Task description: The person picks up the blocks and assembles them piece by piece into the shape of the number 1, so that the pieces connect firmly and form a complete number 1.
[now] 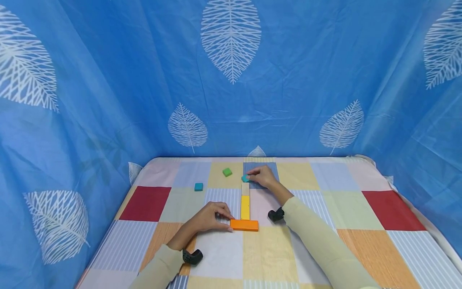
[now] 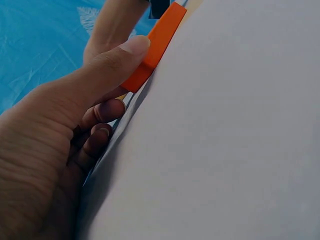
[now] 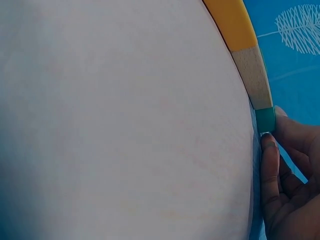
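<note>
My left hand (image 1: 209,217) pinches the left end of an orange rectangular block (image 1: 246,225), which lies crosswise on the patchwork cloth. In the left wrist view the thumb presses on the near side of that orange block (image 2: 162,37). A yellow block (image 1: 245,208) runs away from its middle, followed end to end by a plain wood block (image 1: 245,189). At the far end of this row, my right hand (image 1: 265,176) holds a small teal block (image 1: 245,179) between thumb and fingers. The right wrist view shows the teal block (image 3: 264,120) right against the wood block's (image 3: 252,77) end.
A green block (image 1: 227,172) lies left of the row's far end, with another teal block (image 1: 199,187) farther left. The patchwork cloth (image 1: 274,257) covers the table. Blue leaf-print curtains (image 1: 288,80) hang behind and at both sides.
</note>
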`<move>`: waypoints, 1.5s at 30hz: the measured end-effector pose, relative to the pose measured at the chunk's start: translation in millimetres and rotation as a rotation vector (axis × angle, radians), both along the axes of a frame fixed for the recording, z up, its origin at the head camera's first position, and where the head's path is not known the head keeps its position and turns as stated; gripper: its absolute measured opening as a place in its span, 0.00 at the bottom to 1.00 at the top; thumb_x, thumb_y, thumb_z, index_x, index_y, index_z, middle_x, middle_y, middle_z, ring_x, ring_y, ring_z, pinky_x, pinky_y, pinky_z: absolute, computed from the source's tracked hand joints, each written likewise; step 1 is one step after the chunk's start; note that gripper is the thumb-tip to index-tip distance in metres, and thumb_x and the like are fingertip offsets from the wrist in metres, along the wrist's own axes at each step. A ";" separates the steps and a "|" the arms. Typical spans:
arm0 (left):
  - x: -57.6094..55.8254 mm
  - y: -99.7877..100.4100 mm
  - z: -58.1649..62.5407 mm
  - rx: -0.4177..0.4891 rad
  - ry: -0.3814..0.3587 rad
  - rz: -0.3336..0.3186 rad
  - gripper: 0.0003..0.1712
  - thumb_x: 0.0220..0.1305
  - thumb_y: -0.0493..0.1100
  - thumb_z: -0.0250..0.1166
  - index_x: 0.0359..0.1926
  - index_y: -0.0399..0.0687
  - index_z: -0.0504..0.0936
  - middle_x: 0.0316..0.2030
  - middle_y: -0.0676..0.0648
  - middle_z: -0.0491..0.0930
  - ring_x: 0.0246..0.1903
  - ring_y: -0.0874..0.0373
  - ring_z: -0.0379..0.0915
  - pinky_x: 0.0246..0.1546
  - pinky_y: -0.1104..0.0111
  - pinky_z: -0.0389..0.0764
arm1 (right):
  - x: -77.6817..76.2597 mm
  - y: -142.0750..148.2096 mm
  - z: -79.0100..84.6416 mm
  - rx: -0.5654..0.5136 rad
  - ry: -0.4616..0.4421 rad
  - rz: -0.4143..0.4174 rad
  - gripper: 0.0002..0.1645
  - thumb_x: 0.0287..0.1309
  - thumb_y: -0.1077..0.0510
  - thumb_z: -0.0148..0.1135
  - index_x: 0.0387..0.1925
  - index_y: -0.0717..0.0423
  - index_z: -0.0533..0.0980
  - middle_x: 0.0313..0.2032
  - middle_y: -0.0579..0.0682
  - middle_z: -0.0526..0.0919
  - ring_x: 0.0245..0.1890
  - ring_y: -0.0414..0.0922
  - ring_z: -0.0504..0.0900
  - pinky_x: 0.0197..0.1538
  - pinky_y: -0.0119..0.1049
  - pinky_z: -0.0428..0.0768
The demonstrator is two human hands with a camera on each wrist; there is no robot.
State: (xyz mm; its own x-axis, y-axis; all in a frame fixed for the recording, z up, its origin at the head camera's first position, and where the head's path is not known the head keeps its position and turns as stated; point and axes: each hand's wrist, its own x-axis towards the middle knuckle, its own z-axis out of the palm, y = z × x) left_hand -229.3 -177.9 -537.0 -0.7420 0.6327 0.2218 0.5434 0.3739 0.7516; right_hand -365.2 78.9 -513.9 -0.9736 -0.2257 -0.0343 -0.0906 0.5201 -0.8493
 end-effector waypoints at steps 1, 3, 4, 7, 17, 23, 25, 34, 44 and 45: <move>0.0 -0.4 0.3 0.002 -0.005 -0.004 0.16 0.51 0.50 0.81 0.42 0.54 0.92 0.35 0.59 0.84 0.36 0.64 0.76 0.45 0.70 0.80 | 0.3 0.1 -0.1 -0.003 -0.001 0.003 0.11 0.63 0.59 0.70 0.46 0.57 0.88 0.43 0.54 0.88 0.36 0.45 0.80 0.39 0.35 0.81; -0.1 -0.9 1.3 0.011 -0.015 -0.013 0.16 0.52 0.51 0.81 0.42 0.53 0.92 0.35 0.60 0.84 0.37 0.64 0.76 0.45 0.69 0.81 | 0.4 0.3 0.5 -0.010 -0.008 0.004 0.11 0.63 0.58 0.70 0.46 0.57 0.88 0.42 0.54 0.87 0.36 0.45 0.80 0.39 0.35 0.81; -0.6 -1.1 1.2 0.017 -0.020 -0.018 0.17 0.52 0.51 0.81 0.43 0.53 0.92 0.35 0.60 0.84 0.37 0.63 0.76 0.45 0.69 0.81 | 0.4 0.6 0.5 -0.013 -0.008 0.007 0.12 0.63 0.59 0.70 0.46 0.58 0.88 0.42 0.54 0.87 0.36 0.45 0.80 0.39 0.35 0.81; -1.6 -1.7 -0.1 0.035 -0.038 -0.024 0.15 0.56 0.49 0.79 0.44 0.52 0.92 0.36 0.59 0.84 0.36 0.63 0.77 0.43 0.69 0.80 | 0.0 1.1 0.8 -0.017 -0.008 0.011 0.12 0.62 0.59 0.70 0.46 0.58 0.87 0.42 0.54 0.87 0.36 0.45 0.80 0.39 0.34 0.81; -2.1 -1.6 -1.0 0.084 -0.087 -0.009 0.09 0.66 0.45 0.71 0.44 0.50 0.92 0.36 0.56 0.86 0.33 0.62 0.76 0.36 0.71 0.78 | -0.2 -0.3 0.3 -0.016 -0.019 0.003 0.12 0.63 0.58 0.70 0.47 0.58 0.87 0.43 0.54 0.87 0.37 0.45 0.80 0.40 0.34 0.81; -3.9 -1.6 -0.6 0.093 -0.135 0.031 0.09 0.67 0.44 0.70 0.46 0.49 0.91 0.36 0.55 0.87 0.34 0.60 0.76 0.38 0.71 0.77 | -0.3 -0.1 0.5 -0.020 -0.026 0.009 0.13 0.63 0.58 0.70 0.47 0.58 0.87 0.44 0.54 0.87 0.37 0.45 0.80 0.40 0.34 0.80; -4.6 -1.7 0.6 0.090 -0.160 0.043 0.09 0.68 0.44 0.69 0.46 0.51 0.91 0.36 0.56 0.86 0.34 0.60 0.76 0.38 0.71 0.77 | -0.8 0.6 0.2 -0.021 -0.023 0.014 0.13 0.63 0.58 0.70 0.47 0.58 0.87 0.44 0.55 0.87 0.37 0.45 0.81 0.40 0.34 0.81; -9.4 -6.0 10.1 0.108 -0.246 0.019 0.14 0.72 0.47 0.65 0.50 0.47 0.90 0.40 0.51 0.87 0.36 0.55 0.79 0.39 0.68 0.80 | -1.9 -0.7 1.4 -0.007 -0.017 0.019 0.13 0.63 0.57 0.70 0.47 0.58 0.87 0.44 0.54 0.87 0.36 0.44 0.82 0.41 0.36 0.82; -24.3 -8.2 28.1 0.081 -0.252 0.050 0.13 0.71 0.45 0.65 0.52 0.46 0.89 0.42 0.47 0.87 0.35 0.53 0.78 0.37 0.66 0.82 | 2.2 -1.1 2.7 -0.022 -0.020 -0.004 0.11 0.63 0.58 0.70 0.45 0.58 0.88 0.41 0.53 0.87 0.36 0.45 0.81 0.40 0.36 0.81; -26.0 -8.1 29.9 0.076 -0.243 0.057 0.13 0.71 0.45 0.65 0.52 0.46 0.89 0.42 0.46 0.87 0.35 0.53 0.78 0.37 0.66 0.82 | 2.5 -0.5 2.5 -0.023 -0.020 -0.007 0.11 0.63 0.59 0.70 0.45 0.58 0.88 0.41 0.53 0.86 0.35 0.45 0.81 0.40 0.35 0.81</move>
